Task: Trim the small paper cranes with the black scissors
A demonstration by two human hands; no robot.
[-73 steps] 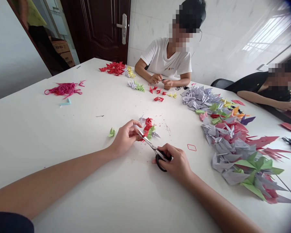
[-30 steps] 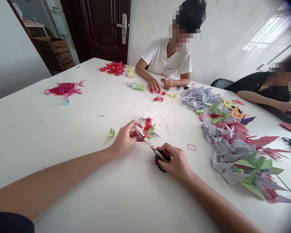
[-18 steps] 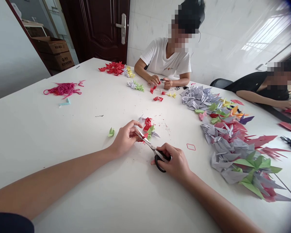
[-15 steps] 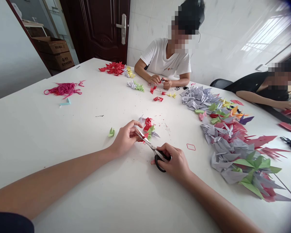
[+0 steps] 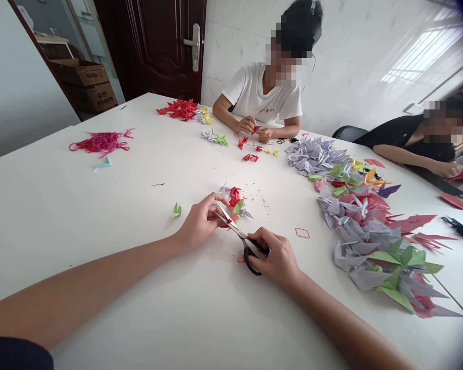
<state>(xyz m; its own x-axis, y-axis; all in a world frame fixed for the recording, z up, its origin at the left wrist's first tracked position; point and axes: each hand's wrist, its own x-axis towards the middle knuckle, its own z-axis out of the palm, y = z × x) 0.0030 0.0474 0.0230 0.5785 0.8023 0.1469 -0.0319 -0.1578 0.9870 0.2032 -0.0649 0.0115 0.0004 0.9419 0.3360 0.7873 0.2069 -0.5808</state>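
On the white bench (image 5: 61, 246), the left hand (image 5: 199, 222) has a narrow grip, pinching red folded paper (image 5: 227, 222) at the tips of the steel scissors (image 5: 235, 229). The right hand (image 5: 274, 255) closes its grip on the black handles (image 5: 250, 258). Just beyond the blades, at 12 o'clock, lies a small heap of paper cranes (image 5: 234, 200); a lone green crane (image 5: 176, 210) sits at 9 o'clock. A much larger crane pile (image 5: 355, 216) spreads at 3 o'clock, and a co-worker (image 5: 262, 95) sits at the far edge, handling something red.
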